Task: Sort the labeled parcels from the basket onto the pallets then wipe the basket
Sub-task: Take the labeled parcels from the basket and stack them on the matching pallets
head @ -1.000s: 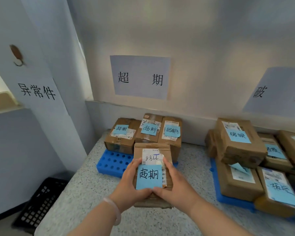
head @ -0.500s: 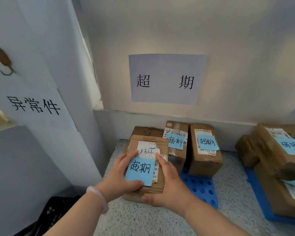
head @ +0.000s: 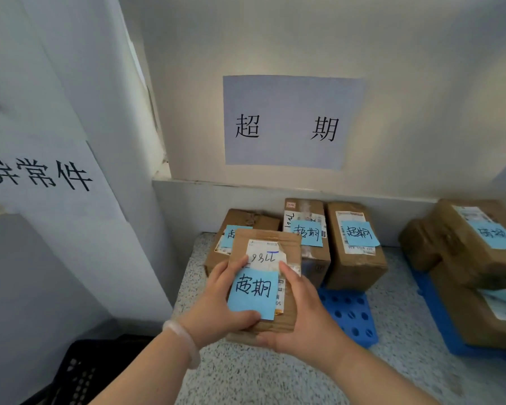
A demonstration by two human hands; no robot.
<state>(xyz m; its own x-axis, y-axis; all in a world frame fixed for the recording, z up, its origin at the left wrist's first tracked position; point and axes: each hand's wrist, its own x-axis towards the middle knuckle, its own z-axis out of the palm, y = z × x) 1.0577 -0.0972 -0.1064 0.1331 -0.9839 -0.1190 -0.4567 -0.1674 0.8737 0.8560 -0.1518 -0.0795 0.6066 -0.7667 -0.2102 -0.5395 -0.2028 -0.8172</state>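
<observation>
Both hands were clamped on one brown parcel, one hand on each side. The left hand held its left side, with the thumb lying across the near edge of the top. The right hand held its right side and near corner, with the thumb up on top. The parcel sat between the two hands, over the near left part of a blue pallet, and I could not tell if it touched anything below. It was a flat cardboard box with a torn white paper label and one blue note with black writing stuck on top. Just behind it three more parcels stood in a row on the pallet: the left parcel half hidden, the middle parcel, and the right parcel. Each of the three had one blue note. There were two pallets; the second pallet was on the right and carried a pile of parcels, cut off at the edge. Both pallets lay on a speckled desk. One black basket stood low on the near left. One paper sign hung on the far wall above the row. A pale bracelet was on the left wrist.
</observation>
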